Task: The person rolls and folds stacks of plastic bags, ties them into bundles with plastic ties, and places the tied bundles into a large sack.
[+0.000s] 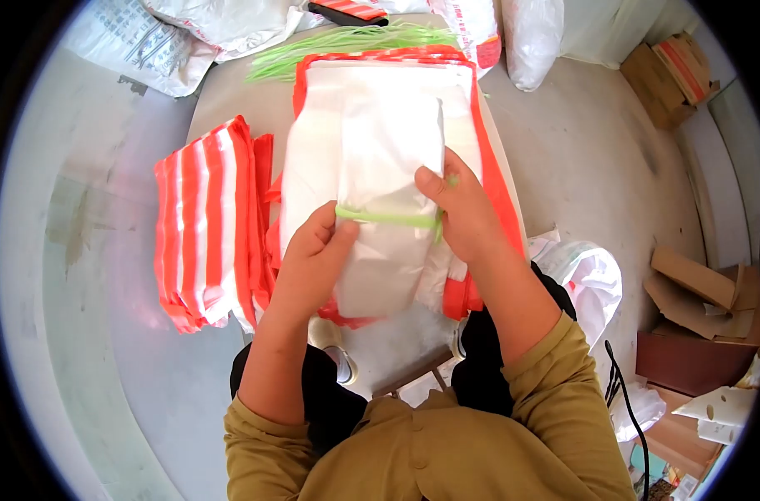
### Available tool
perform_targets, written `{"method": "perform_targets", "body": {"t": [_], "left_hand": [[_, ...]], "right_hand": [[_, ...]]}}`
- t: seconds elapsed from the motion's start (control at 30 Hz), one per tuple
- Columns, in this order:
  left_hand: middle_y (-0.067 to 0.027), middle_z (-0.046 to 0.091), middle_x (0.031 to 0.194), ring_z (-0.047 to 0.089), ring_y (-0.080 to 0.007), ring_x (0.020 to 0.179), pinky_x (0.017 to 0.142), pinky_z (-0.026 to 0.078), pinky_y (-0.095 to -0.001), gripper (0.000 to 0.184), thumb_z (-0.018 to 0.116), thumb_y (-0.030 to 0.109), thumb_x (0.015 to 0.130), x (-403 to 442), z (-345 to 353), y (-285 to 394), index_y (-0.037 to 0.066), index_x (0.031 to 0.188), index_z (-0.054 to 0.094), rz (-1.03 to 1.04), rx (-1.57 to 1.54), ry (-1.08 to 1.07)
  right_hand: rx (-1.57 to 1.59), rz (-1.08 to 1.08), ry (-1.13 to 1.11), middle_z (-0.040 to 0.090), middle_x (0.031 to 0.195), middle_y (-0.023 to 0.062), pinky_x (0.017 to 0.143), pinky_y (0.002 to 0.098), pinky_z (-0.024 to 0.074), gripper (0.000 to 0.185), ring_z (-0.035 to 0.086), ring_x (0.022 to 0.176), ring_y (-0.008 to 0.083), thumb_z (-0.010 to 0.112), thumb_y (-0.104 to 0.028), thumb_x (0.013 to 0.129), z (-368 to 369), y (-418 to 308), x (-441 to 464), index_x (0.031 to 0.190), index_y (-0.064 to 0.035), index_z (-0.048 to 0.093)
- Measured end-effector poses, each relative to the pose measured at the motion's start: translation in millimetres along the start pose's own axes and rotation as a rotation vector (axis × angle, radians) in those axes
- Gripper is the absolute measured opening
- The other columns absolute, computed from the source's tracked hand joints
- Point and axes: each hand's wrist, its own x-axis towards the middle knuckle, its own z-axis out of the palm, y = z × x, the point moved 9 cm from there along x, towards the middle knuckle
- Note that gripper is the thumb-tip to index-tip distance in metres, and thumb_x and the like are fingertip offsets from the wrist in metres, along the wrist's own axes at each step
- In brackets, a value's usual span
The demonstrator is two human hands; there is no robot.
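A folded bundle of white plastic bags (390, 142) lies before me, with a light green tie (388, 218) running across it. My left hand (317, 259) is closed on the bundle's left edge, its thumb and forefinger by the tie. At the right edge, my right hand (466, 204) pinches the green tie; a bit of green shows by its thumb. Beneath the bundle is a wider stack of white plastic sheets with red edges (311, 88). The fingers under the bundle are hidden.
Red-and-white striped folded bags (200, 225) sit at the left table edge. Loose green strips (346, 46) lie at the table's back, near white sacks (138, 42). On the right floor are a white bag (593, 271) and cardboard boxes (705, 292).
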Motion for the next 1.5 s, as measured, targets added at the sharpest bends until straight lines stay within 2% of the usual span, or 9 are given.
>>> {"method": "perform_targets", "body": {"t": [0.27, 0.47, 0.57, 0.67, 0.77, 0.97, 1.27, 1.37, 1.5], "left_hand": [[-0.0046, 0.066, 0.116, 0.060, -0.0104, 0.104, 0.092, 0.048, -0.0279, 0.035, 0.055, 0.013, 0.101, -3.7, 16.5, -5.9, -0.001, 0.133, 0.056, 0.045, 0.207, 0.026], [-0.0051, 0.068, 0.112, 0.061, -0.0113, 0.102, 0.090, 0.049, -0.0284, 0.035, 0.058, 0.013, 0.100, 1.0, 15.2, -9.3, -0.002, 0.132, 0.058, -0.008, 0.176, -0.027], [-0.0045, 0.068, 0.110, 0.061, -0.0109, 0.100, 0.088, 0.049, -0.0279, 0.033, 0.058, 0.012, 0.099, -1.4, 11.4, -9.0, -0.003, 0.129, 0.059, -0.019, 0.183, -0.037], [-0.0036, 0.067, 0.109, 0.061, -0.0101, 0.100, 0.087, 0.050, -0.0273, 0.033, 0.057, 0.011, 0.099, -2.3, 3.9, -8.6, -0.002, 0.129, 0.060, -0.007, 0.197, -0.089], [-0.0030, 0.067, 0.109, 0.060, -0.0097, 0.099, 0.087, 0.050, -0.0270, 0.031, 0.057, 0.010, 0.099, -5.4, -2.4, -8.6, -0.003, 0.128, 0.060, 0.002, 0.160, -0.109], [-0.0018, 0.067, 0.109, 0.059, -0.0086, 0.100, 0.088, 0.049, -0.0270, 0.030, 0.056, 0.014, 0.102, -7.9, -5.9, -11.0, -0.004, 0.125, 0.061, 0.018, 0.123, -0.140], [0.0011, 0.067, 0.105, 0.058, -0.0052, 0.094, 0.085, 0.048, -0.0239, 0.029, 0.054, 0.019, 0.105, -5.3, -6.2, -23.1, -0.003, 0.123, 0.062, -0.052, 0.037, -0.159], [0.0019, 0.067, 0.103, 0.058, -0.0047, 0.092, 0.084, 0.048, -0.0233, 0.029, 0.054, 0.019, 0.105, -4.9, -7.1, -24.1, -0.002, 0.122, 0.063, -0.059, 0.033, -0.137], [0.0020, 0.067, 0.103, 0.058, -0.0049, 0.093, 0.083, 0.049, -0.0236, 0.029, 0.055, 0.020, 0.105, -4.9, -7.9, -19.3, -0.002, 0.121, 0.063, -0.041, 0.082, -0.133]], "right_hand": [[0.247, 0.011, 0.062, 0.064, 0.123, 0.0086, 0.095, 0.0348, 0.0527, 0.048, 0.063, 0.111, 0.0188, 0.069, -0.010, 0.093, -10.6, 5.3, 2.4, 0.136, -0.0009, 0.050], [0.362, 0.027, 0.139, 0.061, 0.127, 0.0117, 0.098, 0.0365, 0.0481, 0.046, 0.059, 0.114, 0.0206, 0.067, -0.019, 0.094, -12.7, -1.0, -1.0, 0.132, 0.0013, 0.052], [0.010, -0.323, 0.094, 0.056, 0.135, 0.0122, 0.102, 0.0380, 0.0447, 0.043, 0.056, 0.120, 0.0220, 0.067, -0.022, 0.094, -23.4, -35.3, 4.0, 0.129, -0.0012, 0.055], [-0.384, -0.532, -0.100, 0.050, 0.145, 0.0156, 0.108, 0.0416, 0.0408, 0.045, 0.052, 0.129, 0.0279, 0.063, -0.042, 0.097, -23.8, -67.2, 2.4, 0.125, -0.0067, 0.062], [-0.441, -0.472, -0.291, 0.047, 0.148, 0.0163, 0.108, 0.0449, 0.0397, 0.046, 0.051, 0.130, 0.0295, 0.061, -0.045, 0.097, -23.7, -66.9, 3.3, 0.118, -0.0041, 0.067], [-0.347, -0.413, -0.343, 0.050, 0.145, 0.0169, 0.108, 0.0444, 0.0395, 0.042, 0.050, 0.132, 0.0298, 0.062, -0.041, 0.098, -12.2, -60.5, 0.9, 0.113, -0.0034, 0.069], [-0.407, -0.468, -0.048, 0.065, 0.109, 0.0050, 0.084, 0.0299, 0.0464, 0.023, 0.059, 0.096, 0.0161, 0.063, -0.018, 0.091, -28.1, -60.1, 0.2, 0.087, 0.0045, 0.065], [-0.455, -0.448, -0.003, 0.060, 0.114, 0.0076, 0.083, 0.0332, 0.0437, 0.038, 0.051, 0.091, 0.0129, 0.062, -0.030, 0.099, -31.8, -56.9, 1.3, 0.077, 0.0003, 0.060], [-0.709, -0.523, -0.018, 0.061, 0.109, 0.0076, 0.082, 0.0323, 0.0437, 0.031, 0.054, 0.098, 0.0132, 0.063, -0.024, 0.097, -27.7, -68.8, -1.4, 0.076, -0.0007, 0.060]]}}
